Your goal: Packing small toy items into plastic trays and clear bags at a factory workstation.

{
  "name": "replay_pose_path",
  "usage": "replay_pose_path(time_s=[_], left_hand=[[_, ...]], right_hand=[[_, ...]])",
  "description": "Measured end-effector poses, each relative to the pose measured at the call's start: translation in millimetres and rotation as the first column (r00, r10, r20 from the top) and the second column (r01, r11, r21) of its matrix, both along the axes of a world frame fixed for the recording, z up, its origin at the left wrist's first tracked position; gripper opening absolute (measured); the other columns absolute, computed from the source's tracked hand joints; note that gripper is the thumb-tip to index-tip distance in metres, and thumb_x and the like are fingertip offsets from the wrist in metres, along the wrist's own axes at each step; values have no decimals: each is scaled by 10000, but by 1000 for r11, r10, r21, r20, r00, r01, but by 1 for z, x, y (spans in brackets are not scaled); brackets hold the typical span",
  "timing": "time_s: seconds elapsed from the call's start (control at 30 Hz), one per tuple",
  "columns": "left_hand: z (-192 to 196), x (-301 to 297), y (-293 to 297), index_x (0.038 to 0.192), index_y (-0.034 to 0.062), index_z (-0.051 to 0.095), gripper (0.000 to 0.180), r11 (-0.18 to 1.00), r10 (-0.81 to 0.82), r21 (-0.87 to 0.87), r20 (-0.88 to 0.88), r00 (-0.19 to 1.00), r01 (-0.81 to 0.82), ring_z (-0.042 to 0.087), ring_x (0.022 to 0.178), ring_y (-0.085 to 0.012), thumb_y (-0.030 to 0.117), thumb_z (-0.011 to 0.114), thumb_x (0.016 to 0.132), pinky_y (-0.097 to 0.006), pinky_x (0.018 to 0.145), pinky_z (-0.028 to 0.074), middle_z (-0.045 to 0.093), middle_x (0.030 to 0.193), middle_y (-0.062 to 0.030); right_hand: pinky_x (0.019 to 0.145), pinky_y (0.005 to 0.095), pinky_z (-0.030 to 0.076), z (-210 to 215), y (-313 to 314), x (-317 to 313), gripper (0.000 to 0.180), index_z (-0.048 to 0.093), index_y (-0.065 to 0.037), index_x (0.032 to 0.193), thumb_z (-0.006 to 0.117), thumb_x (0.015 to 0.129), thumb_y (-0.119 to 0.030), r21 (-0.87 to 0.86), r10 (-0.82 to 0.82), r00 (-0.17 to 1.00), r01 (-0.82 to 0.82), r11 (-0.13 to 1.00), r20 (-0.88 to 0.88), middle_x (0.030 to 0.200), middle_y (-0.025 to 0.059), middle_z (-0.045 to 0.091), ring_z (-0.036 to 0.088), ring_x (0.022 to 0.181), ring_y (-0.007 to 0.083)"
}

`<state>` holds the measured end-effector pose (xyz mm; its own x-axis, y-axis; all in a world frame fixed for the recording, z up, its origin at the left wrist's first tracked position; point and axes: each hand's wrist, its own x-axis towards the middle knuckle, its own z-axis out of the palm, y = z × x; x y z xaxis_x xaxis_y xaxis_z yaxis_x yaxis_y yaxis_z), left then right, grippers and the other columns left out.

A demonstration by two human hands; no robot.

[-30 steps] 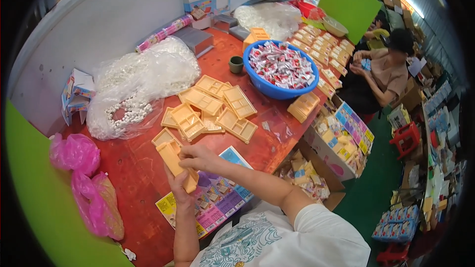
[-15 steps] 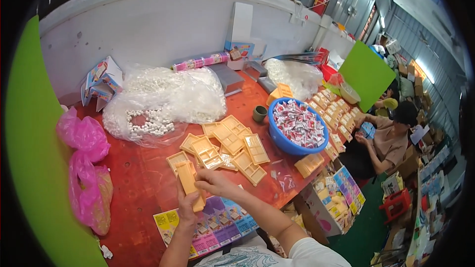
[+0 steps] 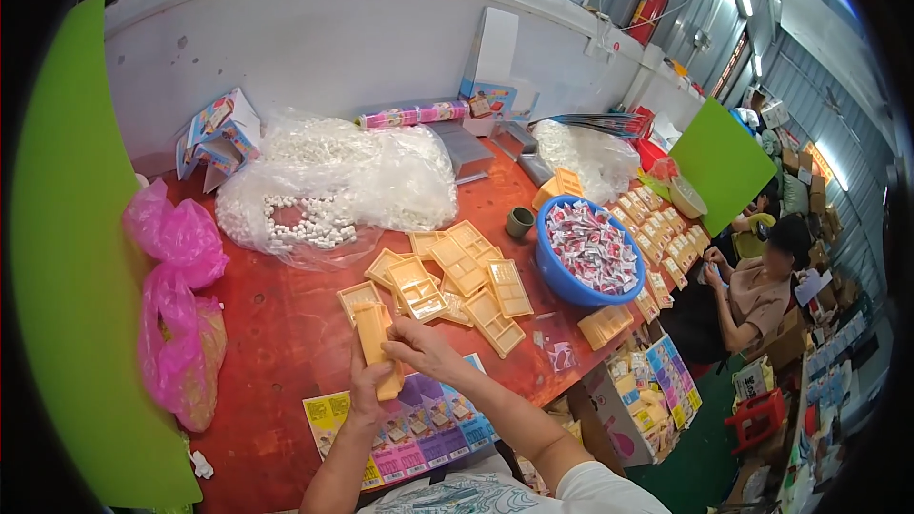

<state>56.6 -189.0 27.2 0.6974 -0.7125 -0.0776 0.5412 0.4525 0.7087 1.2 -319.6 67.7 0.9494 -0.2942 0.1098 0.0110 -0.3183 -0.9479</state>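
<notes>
Upright over the near part of the table, a pale orange plastic tray (image 3: 374,331) rests in my left hand (image 3: 366,385), whose fingers wrap its lower left side. From the right, my right hand (image 3: 420,345) grips the tray's right edge with curled fingers; the fingertips are partly hidden. Only a smooth narrow face shows, so I cannot tell whether several are stacked. Just beyond lies a loose pile of similar compartmented trays (image 3: 459,265). Beneath my forearms is a colourful printed card sheet (image 3: 416,436).
A blue basin (image 3: 546,266) of small wrapped packets stands right, beside a dark cup (image 3: 520,221). Clear bags of white pieces (image 3: 367,171) lie at the back, pink bags (image 3: 179,247) at left. A co-worker (image 3: 762,281) sits at right near rows of filled trays (image 3: 657,228).
The whole view has shifted slightly, moving the table things rightward. Both my hands still hold the tray, with the right fingers a little lower along its edge.
</notes>
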Motion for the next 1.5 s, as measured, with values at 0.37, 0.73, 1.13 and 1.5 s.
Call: replay_pose_path(time_s=[0.37, 0.73, 1.13, 1.5], left_hand=[[12, -8, -2, 1406, 83, 330, 776, 996, -74, -52, -33, 997, 73, 565, 1024, -199, 144, 574, 672, -311, 864, 487, 531, 1175, -97], [-10, 0, 2, 1386, 79, 367, 741, 1000, -17, 7, -65, 998, 17, 533, 1073, -191, 127, 570, 675, -297, 890, 463, 523, 1179, -75], [3, -3, -10, 1458, 83, 250, 819, 1000, 12, -8, 130, 991, -11, 531, 1068, -192, 53, 542, 694, -290, 887, 461, 498, 1210, -97], [10, 4, -10, 1294, 50, 435, 645, 990, -124, -86, -193, 973, 109, 627, 869, -229, 147, 588, 676, -360, 758, 542, 590, 1050, -116]], right_hand=[[563, 227, 418, 0, 1, -11, 118, 547, -39, 801, 575, 860, -138, 391, -108, 993, 118, 913, -49, 700, 1, 540, 517, 625, 76], [578, 283, 451, 11, -59, -14, 129, 572, -19, 820, 558, 884, -130, -74, -355, 897, 386, 920, 262, 728, 65, 597, 581, 635, 174], [563, 283, 413, -19, -11, -6, 189, 562, -8, 825, 606, 864, -187, 74, 0, 1000, 0, 997, 5, 677, 52, 524, 507, 627, 129], [524, 215, 361, -13, -24, 0, 171, 556, -59, 803, 587, 898, -198, 624, 52, 999, -35, 781, -9, 648, -25, 496, 453, 575, 58]])
